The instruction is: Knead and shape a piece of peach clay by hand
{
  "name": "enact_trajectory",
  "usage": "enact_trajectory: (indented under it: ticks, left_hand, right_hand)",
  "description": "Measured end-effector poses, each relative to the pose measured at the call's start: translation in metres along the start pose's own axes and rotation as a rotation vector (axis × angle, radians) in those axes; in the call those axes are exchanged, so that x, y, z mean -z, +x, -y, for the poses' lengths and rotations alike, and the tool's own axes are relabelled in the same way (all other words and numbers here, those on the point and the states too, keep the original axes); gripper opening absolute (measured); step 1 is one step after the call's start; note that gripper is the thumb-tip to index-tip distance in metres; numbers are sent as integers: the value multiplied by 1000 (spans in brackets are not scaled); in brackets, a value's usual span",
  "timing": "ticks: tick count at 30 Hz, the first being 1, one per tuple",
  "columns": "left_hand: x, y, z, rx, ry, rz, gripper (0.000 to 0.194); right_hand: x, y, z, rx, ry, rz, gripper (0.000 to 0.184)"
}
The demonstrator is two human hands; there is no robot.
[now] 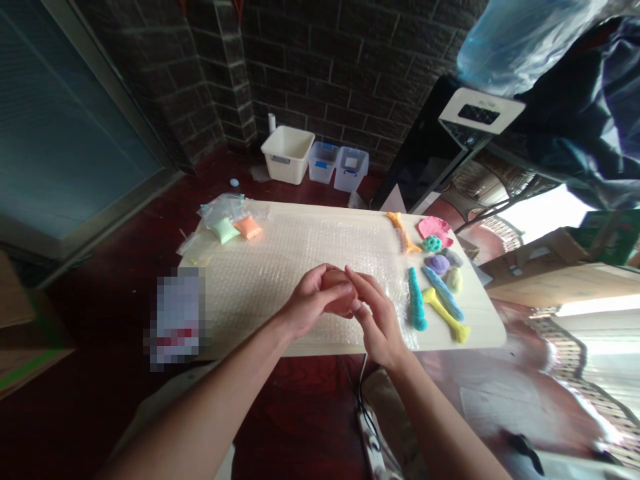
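A rounded reddish-brown lump of modelling clay (341, 304) is held between both hands above the middle of the table. My left hand (311, 300) curls round its left side, the thumb lying across the front. From the right, my right hand (379, 320) presses fingers and thumb against the same lump. Part of it is hidden by the fingers. Beneath lies a sheet of bubble wrap (280, 267). Nearest on the right are a teal ridged clay roll (417, 300), a yellow bone-shaped clay piece (447, 316) and a blue clay roll (443, 293).
An orange bone-shaped piece (403, 233), a pink clay piece (434, 229) and a purple clay lump (437, 265) lie at the table's right. Green (225, 231) and orange clay packets (249, 227) sit far left. A cream bin (289, 155) stands on the floor beyond.
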State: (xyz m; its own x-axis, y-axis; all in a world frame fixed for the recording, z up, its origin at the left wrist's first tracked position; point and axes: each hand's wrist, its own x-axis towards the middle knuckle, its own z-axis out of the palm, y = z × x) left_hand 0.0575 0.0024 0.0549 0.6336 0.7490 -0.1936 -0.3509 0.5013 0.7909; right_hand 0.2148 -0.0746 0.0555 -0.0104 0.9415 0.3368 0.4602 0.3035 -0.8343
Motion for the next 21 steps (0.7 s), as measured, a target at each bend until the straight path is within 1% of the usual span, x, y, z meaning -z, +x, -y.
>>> enact_trajectory:
  ticks: [3,9,13,16,19,21]
  left_hand:
    - [0,0,1,19,11,25,41]
    - [1,-1,2,3,38,47,43]
    - [1,-1,0,10,55,31,48]
    - [1,2,2,-4,43,-6,51]
    - [2,5,4,-51,35,-68,48]
    - [3,6,3,-90,44,-68,39]
  right_hand:
    - [1,0,-2,-6,20,-28,51]
    - [2,2,-1,1,22,-1,46]
    - [0,2,-1,-6,68,-52,41]
    - [0,1,-3,-40,109,-92,38]
    - [0,0,-4,-78,141,-114,36]
    - [-1,-1,-5,-99,159,-122,37]
